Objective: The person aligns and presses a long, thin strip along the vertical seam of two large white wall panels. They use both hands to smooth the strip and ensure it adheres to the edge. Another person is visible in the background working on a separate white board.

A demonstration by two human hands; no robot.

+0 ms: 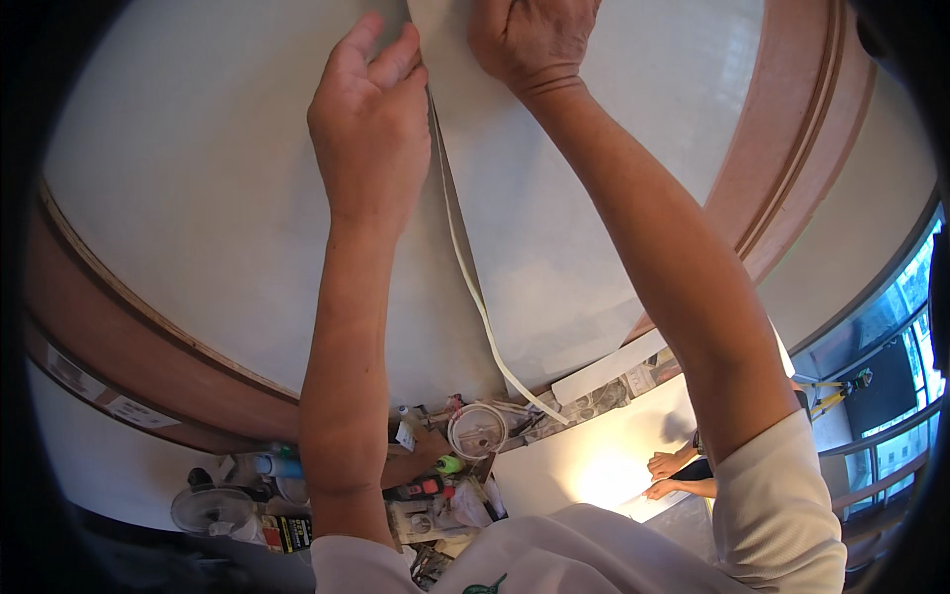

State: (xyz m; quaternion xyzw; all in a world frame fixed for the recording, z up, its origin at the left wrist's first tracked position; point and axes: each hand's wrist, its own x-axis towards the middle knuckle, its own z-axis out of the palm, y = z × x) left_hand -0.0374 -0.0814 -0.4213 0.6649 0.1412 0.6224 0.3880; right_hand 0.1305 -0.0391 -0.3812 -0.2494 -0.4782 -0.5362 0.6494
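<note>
The strip (pixel 465 265) trails from beside the loosely spread left hand (pixel 371 129) past the panel's (pixel 198 198) lower edge; the curled right hand's (pixel 534 40) grip I cannot tell.

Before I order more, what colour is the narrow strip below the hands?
The narrow strip is creamy white, clearest in the head view.

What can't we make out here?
All head view:
- Right hand: partly cropped by top edge; grip unclear.
- Pale strip: upper end unclear near top edge.
- Clutter: partly hidden behind left forearm.
- Other person's hands: body mostly hidden by wearer's right sleeve.
</note>
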